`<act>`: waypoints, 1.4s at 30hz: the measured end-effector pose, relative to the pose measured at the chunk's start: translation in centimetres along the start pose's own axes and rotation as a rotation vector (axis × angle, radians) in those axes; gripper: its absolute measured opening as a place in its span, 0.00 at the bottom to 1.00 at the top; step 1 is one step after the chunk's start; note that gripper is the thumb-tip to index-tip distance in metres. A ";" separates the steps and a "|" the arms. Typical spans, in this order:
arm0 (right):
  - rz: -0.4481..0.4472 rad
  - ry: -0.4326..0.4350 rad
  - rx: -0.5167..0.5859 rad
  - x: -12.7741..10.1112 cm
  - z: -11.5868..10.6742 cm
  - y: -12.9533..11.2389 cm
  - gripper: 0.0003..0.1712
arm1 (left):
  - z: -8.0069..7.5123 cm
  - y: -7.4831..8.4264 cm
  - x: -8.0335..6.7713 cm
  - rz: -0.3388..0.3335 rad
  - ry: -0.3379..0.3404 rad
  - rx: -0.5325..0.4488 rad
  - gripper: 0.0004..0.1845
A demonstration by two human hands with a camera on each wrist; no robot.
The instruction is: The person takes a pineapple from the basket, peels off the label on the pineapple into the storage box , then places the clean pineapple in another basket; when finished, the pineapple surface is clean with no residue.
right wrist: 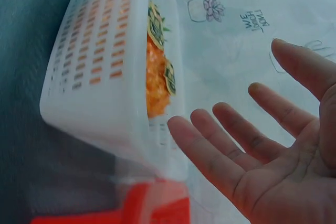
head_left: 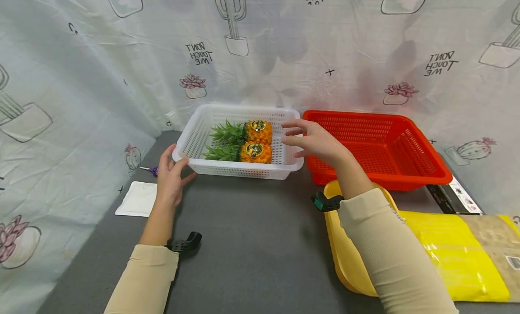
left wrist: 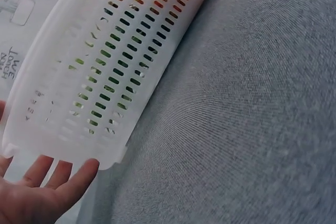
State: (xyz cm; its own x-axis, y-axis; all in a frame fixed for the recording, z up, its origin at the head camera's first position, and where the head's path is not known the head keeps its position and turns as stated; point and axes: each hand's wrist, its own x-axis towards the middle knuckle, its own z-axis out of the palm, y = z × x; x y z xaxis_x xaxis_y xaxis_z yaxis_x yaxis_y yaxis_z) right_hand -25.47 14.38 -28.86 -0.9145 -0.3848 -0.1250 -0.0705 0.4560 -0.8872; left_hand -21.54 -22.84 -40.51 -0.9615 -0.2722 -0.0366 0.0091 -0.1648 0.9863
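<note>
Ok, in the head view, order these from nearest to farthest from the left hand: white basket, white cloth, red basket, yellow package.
1. white basket, touching the left hand
2. white cloth, just left
3. red basket, far right
4. yellow package, farthest, right foreground

A cactus-print white sheet (head_left: 81,57) drapes behind the grey tabletop (head_left: 252,242).

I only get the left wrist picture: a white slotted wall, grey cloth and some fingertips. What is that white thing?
Observer: A white basket on a grey table; two pineapples lie inside it.
Operator: Is the left hand holding it?
Observer: The left hand touches its near left corner, fingers fairly straight.
Operator: And the other hand?
Observer: The right hand hangs open by the basket's right end, fingers spread, holding nothing.
Operator: Anything else nearby?
Observer: A red basket stands right of the white one.
</note>
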 end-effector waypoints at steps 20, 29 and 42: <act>0.274 -0.124 0.033 4.6 3.9 0.3 0.44 | -0.7 -0.8 0.4 -0.001 -0.074 -0.075 0.36; 0.336 -0.116 0.143 6.1 5.5 0.6 0.49 | -1.1 -0.9 0.4 0.005 -0.070 -0.098 0.34; 0.283 -0.099 -0.026 7.0 6.2 0.6 0.46 | -1.1 -0.9 0.5 -0.001 -0.071 -0.108 0.36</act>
State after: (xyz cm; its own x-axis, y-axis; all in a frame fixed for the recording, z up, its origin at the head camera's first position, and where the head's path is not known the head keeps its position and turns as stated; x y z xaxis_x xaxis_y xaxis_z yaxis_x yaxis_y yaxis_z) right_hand -29.40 7.01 -33.06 -0.8559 -0.3152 -0.4100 0.1705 0.5764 -0.7992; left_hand -21.73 -23.82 -41.62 -0.9786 -0.2045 -0.0225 0.0338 -0.2674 0.9630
